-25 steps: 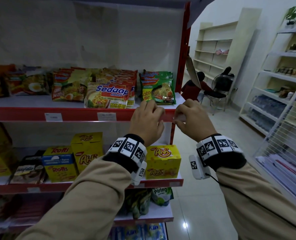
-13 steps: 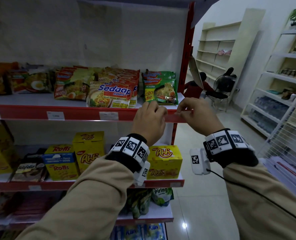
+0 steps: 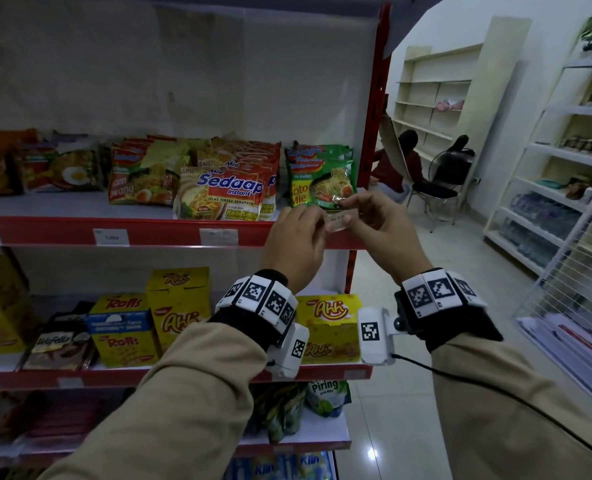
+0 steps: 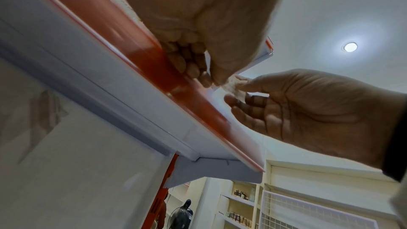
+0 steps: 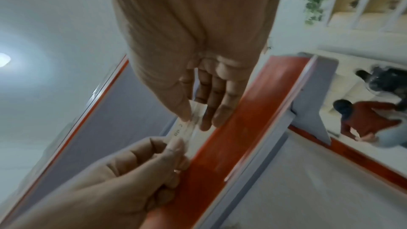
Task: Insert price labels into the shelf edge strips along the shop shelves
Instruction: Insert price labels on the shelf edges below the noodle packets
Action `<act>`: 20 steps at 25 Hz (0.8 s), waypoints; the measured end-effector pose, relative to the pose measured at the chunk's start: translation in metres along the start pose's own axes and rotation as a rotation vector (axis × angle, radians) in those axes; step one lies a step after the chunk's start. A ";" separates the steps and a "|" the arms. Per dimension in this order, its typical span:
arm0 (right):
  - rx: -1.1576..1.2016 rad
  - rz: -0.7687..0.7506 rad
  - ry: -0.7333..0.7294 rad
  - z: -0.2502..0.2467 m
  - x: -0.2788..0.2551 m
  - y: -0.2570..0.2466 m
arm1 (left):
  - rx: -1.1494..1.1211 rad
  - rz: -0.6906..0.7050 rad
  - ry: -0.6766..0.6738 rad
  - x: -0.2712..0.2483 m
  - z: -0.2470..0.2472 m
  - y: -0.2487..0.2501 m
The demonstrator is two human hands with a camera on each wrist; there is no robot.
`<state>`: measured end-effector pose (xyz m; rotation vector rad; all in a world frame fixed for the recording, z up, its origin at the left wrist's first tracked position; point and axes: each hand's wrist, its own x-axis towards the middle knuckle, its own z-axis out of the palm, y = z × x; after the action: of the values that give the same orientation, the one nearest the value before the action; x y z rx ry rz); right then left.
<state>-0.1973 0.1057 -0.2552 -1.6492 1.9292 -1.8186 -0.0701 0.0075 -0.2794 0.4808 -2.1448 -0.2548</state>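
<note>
Head view: price label between pinching hands

On the top shelf in front of you sat Mie Sedaap noodle packets, with a green Soto Mie packet just to their right. One shelf down stood yellow Ahh boxes, a Rolls box and a dark Wafello pack. Lower still you had a Piring pouch. Off to your right, beyond the red upright, a person in a red top crouched beside a black chair. A cream bookcase stood against the far wall, and a ceiling light glowed overhead.
</note>
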 end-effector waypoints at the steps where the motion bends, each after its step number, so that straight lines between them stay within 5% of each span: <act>1: -0.119 -0.068 -0.010 -0.002 0.001 0.000 | 0.011 -0.001 -0.009 0.000 -0.001 0.000; 7: -0.310 -0.190 0.049 -0.011 0.008 0.001 | 0.089 0.015 -0.062 -0.001 -0.009 0.004; 20: -0.502 -0.238 -0.155 -0.010 0.007 0.004 | 0.223 0.031 -0.127 -0.001 -0.013 0.001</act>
<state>-0.2096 0.1072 -0.2507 -2.1669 2.3333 -1.2678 -0.0590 0.0085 -0.2718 0.5714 -2.3153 -0.0285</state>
